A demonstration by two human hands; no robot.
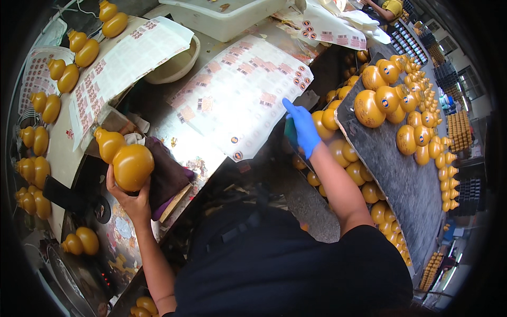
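My bare left hand (pixel 130 198) is closed round the lower bulb of a glossy yellow gourd-shaped bottle (pixel 133 161), which tilts with its neck toward the upper left. My right hand (pixel 304 127) wears a blue glove, its index finger stretched to the right edge of a white sticker sheet (pixel 232 105). A dark green flat piece (pixel 290 131) shows against the palm side of that hand, apparently held by the other fingers, which are partly hidden. Round emblem stickers and reddish labels dot the sheet. Beneath the bottle sits a dark cloth-covered block (pixel 165 171) with purple edges.
More gourd bottles (pixel 51 109) line the bench's left edge. Many others crowd a dark board (pixel 369 153) at the right, with more beneath it. A second sticker sheet (pixel 132 66), a round bowl (pixel 177 67) and a white tub (pixel 224 21) occupy the far side. Another person (pixel 388 10) is far right.
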